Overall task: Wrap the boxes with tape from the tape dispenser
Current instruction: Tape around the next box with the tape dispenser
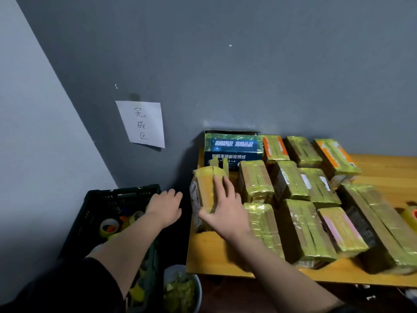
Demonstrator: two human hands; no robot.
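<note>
Resting at the near left, beside the table's corner, a round bowl [180, 288] of crumpled yellow-green tape scraps. Left of it, a dark plastic crate [97, 199] on the floor, holding loose tape rolls [109, 226]. Over the crate's far right corner, left hand [164, 207] hovering palm down, fingers loosely bent, grasping nothing. Farther right, at the wooden table [209, 251] near its left edge, right hand [222, 213] laid on a taped box [204, 195] standing on end, fingers spread over its right face and thumb hooked round its near lower edge. Spread across the table to the right, many wrapped boxes [304, 231] in glossy yellow-green tape, lying close together in rows. At the far left of the table against the wall, a blue printed carton [232, 150]. At the right edge, part of another tape roll [411, 214]. Higher on the grey wall, a handwritten paper sign [141, 124].
</note>
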